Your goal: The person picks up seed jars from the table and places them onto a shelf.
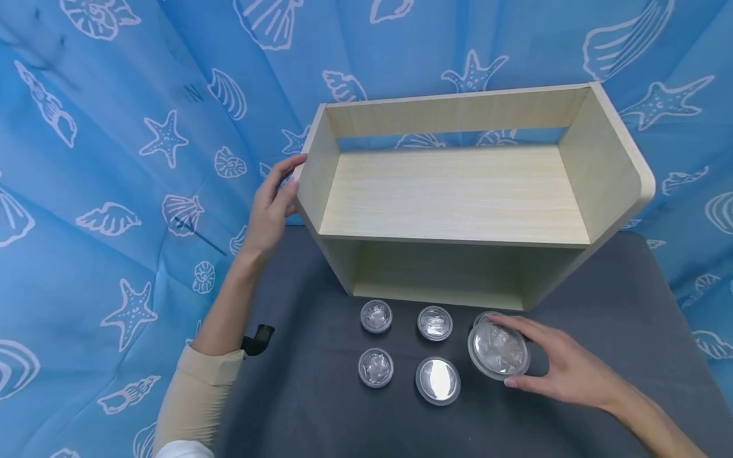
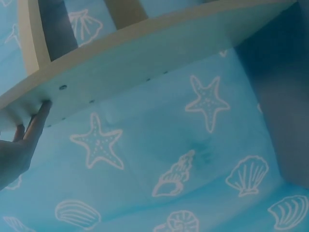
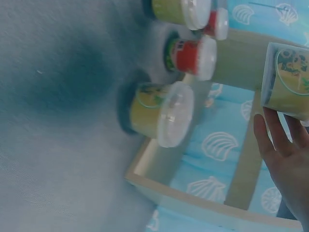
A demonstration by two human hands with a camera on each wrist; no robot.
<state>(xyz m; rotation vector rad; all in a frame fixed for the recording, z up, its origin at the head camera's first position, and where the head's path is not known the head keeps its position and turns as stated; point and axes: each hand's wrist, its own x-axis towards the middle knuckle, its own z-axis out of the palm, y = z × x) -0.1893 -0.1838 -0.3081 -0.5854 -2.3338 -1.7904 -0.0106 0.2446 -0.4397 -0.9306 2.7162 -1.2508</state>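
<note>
My left hand (image 1: 269,210) rests against the left side panel of a pale wooden two-tier shelf (image 1: 458,191). In the left wrist view its fairly straight fingers (image 2: 37,123) touch the panel's outer face. With my right hand (image 1: 561,366) I hold a round clear-lidded tub (image 1: 499,348) by its side, raised above the table in front of the shelf. The right wrist view shows this tub's yellowish printed side (image 3: 292,82). Another tub (image 1: 483,315) stands behind it, mostly hidden.
Several lidded tubs stand before the shelf, among them a larger one (image 1: 438,381) and smaller ones (image 1: 375,367). In the right wrist view one tub (image 3: 187,55) is red. Dark cloth (image 1: 321,407) covers the table; a blue seashell-patterned curtain (image 1: 114,254) hangs behind.
</note>
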